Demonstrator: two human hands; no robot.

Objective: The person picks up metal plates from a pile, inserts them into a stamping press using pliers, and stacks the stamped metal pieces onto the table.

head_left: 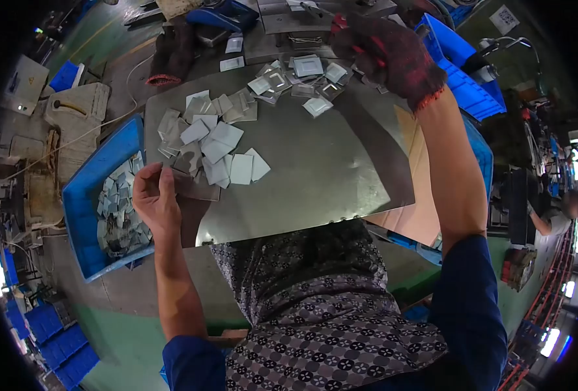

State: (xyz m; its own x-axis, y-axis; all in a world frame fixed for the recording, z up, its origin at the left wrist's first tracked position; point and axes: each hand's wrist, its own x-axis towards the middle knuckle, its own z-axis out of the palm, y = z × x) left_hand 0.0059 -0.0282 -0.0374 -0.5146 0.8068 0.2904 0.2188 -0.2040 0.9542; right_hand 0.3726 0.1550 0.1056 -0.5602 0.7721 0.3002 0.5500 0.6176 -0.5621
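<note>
Working at a metal table [321, 163], hands well apart.
Beside the curled left hand [157, 205], whose grip is unclear, lie piled square plates [225, 135] and a blue bin [84, 215]; left of the gloved right hand [393, 58], bent, its hold too dark to tell, lie recessed pieces [308, 65].

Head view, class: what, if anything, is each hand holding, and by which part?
The gloved right hand seems to hold a thin tool by its near end. Whether the bare left hand holds anything cannot be told.
</note>
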